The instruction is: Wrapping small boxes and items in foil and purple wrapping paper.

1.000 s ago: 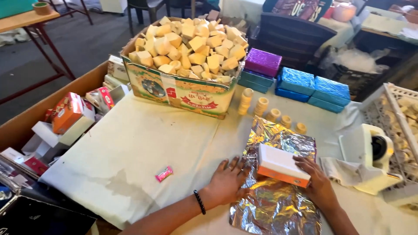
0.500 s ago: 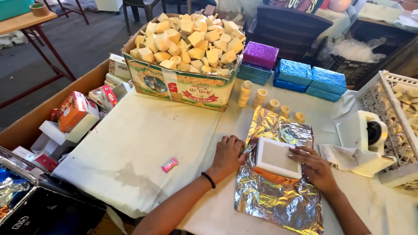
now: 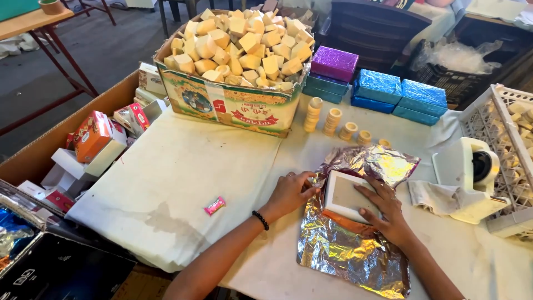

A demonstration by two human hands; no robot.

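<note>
Foil sheet [image 3: 355, 244] is lying crinkled on the white cloth of the surface [image 3: 183, 183], and a pale rectangular block [image 3: 350, 195] is sitting on the middle of it.

In the head view, the right hand [image 3: 383, 214] is resting flat on top of the block, with the fingers spread and pressing down, not pinching anything. The left hand [image 3: 288, 191] is lying on the cloth at the left edge of the foil; its fingertips are touching the foil edge just beside the block, but I cannot tell if this grip is pinching the foil or only holding it flat.

I am judging the foil as very light, thin and easy to tear; it is keeping every crease, so it is better taken at the free edges and corners. The block is looking stiff and solid, maybe a little slippery, and it is best held by its long sides.

Behind, a cardboard box [image 3: 233, 105] is holding many yellow chunks, and blue and purple wrapped bricks [image 3: 377, 86] are standing near it. A small pink wrapper [image 3: 215, 205] is lying on the cloth, well apart from the left hand.
</note>
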